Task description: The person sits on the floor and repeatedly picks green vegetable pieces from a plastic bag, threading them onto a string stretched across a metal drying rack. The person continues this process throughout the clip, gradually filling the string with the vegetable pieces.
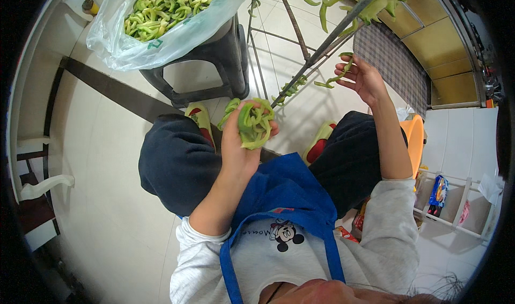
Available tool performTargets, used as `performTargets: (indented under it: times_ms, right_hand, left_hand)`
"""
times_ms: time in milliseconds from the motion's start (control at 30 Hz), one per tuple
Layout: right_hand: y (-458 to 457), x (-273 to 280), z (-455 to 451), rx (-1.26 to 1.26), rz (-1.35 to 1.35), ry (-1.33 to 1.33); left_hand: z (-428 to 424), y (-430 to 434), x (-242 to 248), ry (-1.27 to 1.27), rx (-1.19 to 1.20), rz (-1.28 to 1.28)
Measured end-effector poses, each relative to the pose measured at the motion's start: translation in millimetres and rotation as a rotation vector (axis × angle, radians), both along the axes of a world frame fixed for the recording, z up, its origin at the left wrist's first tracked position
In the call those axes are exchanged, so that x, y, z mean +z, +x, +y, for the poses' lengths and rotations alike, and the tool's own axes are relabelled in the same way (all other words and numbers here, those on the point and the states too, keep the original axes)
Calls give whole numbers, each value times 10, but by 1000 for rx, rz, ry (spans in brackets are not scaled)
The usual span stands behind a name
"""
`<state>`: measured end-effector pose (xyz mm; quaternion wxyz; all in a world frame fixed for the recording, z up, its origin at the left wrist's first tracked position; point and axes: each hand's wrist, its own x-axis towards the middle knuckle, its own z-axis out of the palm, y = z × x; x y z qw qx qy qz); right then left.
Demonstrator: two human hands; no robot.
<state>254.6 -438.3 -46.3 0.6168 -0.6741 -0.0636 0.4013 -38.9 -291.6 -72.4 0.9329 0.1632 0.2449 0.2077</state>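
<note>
Low over my lap, my left hand (235, 147) is closed around a loose bunch of pale green vegetable strips (257, 123). My right hand (369, 83) is raised at the right, holding a curly green strip (336, 79) that trails from its fingers. Between the hands slants a dark metal rod (336, 34), part of a thin rack. Green strips (374, 8) hang on its upper end, and more strips (295, 87) sit near its lower end. Beyond my left hand, a translucent plastic bag (108, 46) full of cut strips (169, 10) rests on a dark plastic stool (207, 50).
A checked mat (386, 58) lies before yellowish cabinets (438, 34). Close by my right knee is an orange container (414, 139), with a white rack (460, 199) holding packets beyond. White furniture (48, 185) lines the left side.
</note>
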Motion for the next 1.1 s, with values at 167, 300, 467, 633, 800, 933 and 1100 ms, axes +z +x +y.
performTargets:
  times_ms: [167, 300, 467, 633, 800, 933, 1100]
  right_hand:
    - [168, -310, 93, -104, 165, 141]
    - [261, -604, 202, -238, 306, 251]
    - [331, -880, 324, -306, 424, 425]
    - [327, -1260, 294, -446, 549, 568]
    - [270, -1558, 83, -707, 594, 580]
    - [257, -1714, -18, -883, 669, 619]
    - [181, -1964, -95, -953, 712, 663]
  left_hand:
    - [1, 12, -2, 14, -6, -5]
    - [4, 21, -7, 19, -17, -8]
    - [-2, 21, -19, 3, -15, 16]
    - [19, 8, -52, 19, -16, -10]
    - [11, 16, -67, 25, -14, 40]
    - [-8, 49, -64, 26, -21, 45]
    - [-6, 88, -66, 20, -9, 60]
